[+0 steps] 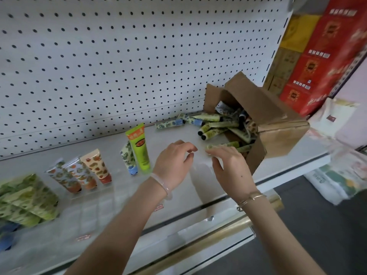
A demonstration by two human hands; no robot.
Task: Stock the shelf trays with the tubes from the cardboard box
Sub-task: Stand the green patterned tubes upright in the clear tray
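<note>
Cardboard box (278,124) tipped, soft tubes (215,132) spilling | left hand (172,161) grip loose, empty | right hand (230,165) grip by tubes, unclear

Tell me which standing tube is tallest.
The bright green tube with the orange label; it rises above the blue-capped floral tube beside it and the three orange-patterned tubes.

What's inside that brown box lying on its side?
Lots of small patterned tubes, spilling out of the box onto the shelf. How many sit deeper inside is hidden by its cardboard walls.
</note>
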